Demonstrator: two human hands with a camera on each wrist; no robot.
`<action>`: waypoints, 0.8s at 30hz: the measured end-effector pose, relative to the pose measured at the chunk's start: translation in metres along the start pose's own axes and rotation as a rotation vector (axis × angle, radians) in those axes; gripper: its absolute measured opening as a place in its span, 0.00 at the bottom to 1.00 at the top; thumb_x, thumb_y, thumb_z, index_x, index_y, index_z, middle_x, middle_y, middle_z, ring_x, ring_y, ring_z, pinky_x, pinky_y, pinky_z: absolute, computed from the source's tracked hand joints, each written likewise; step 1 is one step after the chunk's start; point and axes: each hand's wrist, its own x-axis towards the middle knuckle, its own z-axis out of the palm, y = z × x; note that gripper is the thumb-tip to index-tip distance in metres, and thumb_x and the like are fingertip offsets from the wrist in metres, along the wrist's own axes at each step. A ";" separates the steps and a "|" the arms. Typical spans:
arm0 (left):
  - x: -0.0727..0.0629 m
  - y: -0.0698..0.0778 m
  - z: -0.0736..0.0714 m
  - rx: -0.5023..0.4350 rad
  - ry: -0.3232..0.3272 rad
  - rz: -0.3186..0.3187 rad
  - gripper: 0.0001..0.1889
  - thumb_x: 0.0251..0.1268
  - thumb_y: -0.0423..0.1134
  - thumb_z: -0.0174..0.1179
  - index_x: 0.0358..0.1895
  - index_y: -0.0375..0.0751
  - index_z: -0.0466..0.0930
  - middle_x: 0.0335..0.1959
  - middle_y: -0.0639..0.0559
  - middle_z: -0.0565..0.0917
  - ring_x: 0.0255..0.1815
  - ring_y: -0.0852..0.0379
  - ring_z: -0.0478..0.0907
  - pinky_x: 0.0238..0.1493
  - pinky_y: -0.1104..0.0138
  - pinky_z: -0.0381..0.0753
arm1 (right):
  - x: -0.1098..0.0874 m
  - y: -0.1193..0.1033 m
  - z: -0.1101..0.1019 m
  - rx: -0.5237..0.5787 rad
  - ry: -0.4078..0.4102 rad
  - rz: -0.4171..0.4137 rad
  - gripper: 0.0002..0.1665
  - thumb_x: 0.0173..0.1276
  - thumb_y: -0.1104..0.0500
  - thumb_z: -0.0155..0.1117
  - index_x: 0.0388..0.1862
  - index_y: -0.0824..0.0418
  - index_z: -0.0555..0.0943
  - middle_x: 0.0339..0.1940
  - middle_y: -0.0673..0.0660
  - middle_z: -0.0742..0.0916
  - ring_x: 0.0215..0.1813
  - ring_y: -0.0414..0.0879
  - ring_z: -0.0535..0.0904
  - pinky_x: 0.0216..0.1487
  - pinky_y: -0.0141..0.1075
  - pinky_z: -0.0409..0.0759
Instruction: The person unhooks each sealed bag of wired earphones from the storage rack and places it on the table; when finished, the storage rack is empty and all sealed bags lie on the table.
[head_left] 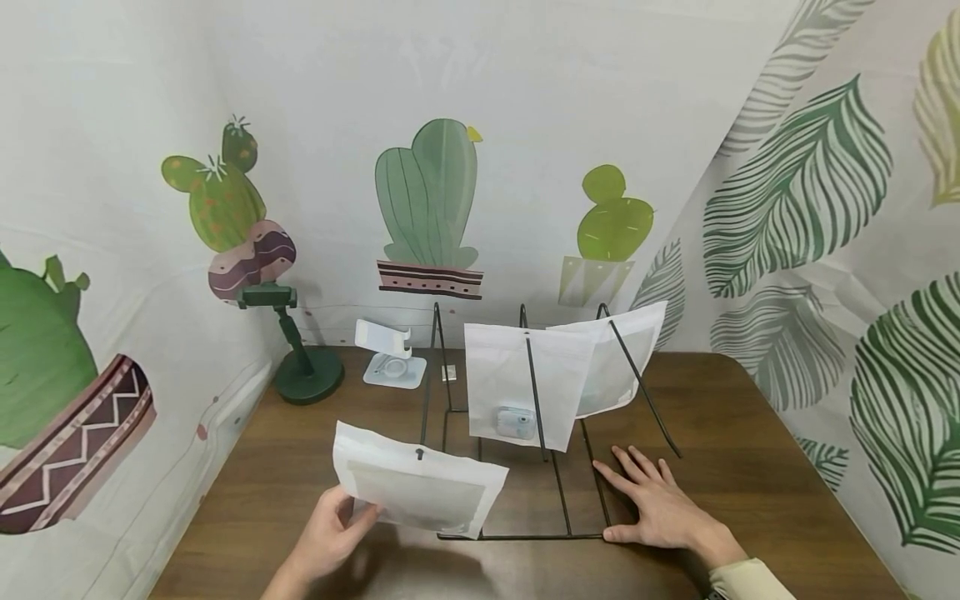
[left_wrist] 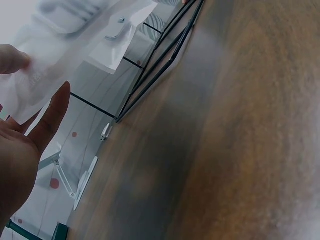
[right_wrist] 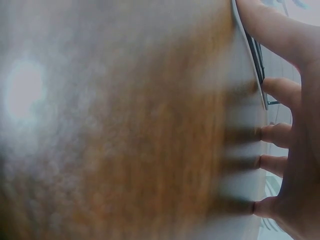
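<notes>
At the table's front left, my left hand (head_left: 326, 533) pinches the lower left edge of a white resealable pouch (head_left: 417, 490), thumb on its near face. The pouch tilts, and the front end of a black prong shows at its top hole. That prong belongs to a black wire display rack (head_left: 525, 537) with three prongs. In the left wrist view, the thumb and fingers lie on either side of the pouch (left_wrist: 55, 55). My right hand (head_left: 663, 510) rests on the table with its fingers spread, thumb and index finger at the rack's right base corner.
A pouch (head_left: 498, 367) with a pale blue camera picture hangs on the middle prong, another pouch (head_left: 626, 354) on the right one. Behind stand a green stand (head_left: 309, 375) and a white folding phone holder (head_left: 395, 371). A printed cloth (head_left: 322, 100) backs the table.
</notes>
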 end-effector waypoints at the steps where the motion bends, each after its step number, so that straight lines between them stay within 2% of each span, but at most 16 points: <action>1: -0.001 0.000 0.000 0.001 0.002 -0.002 0.25 0.53 0.09 0.53 0.52 0.32 0.77 0.50 0.52 0.83 0.54 0.61 0.80 0.57 0.74 0.76 | 0.000 0.000 0.000 0.003 -0.008 0.004 0.57 0.51 0.23 0.64 0.75 0.47 0.64 0.76 0.66 0.63 0.76 0.69 0.54 0.62 0.77 0.50; 24: -0.007 0.004 0.003 -0.014 0.007 0.050 0.27 0.49 0.06 0.52 0.52 0.31 0.77 0.50 0.51 0.83 0.54 0.61 0.79 0.59 0.75 0.74 | 0.001 0.003 0.004 0.005 -0.002 0.006 0.57 0.50 0.22 0.63 0.76 0.46 0.63 0.77 0.66 0.63 0.76 0.69 0.53 0.62 0.77 0.49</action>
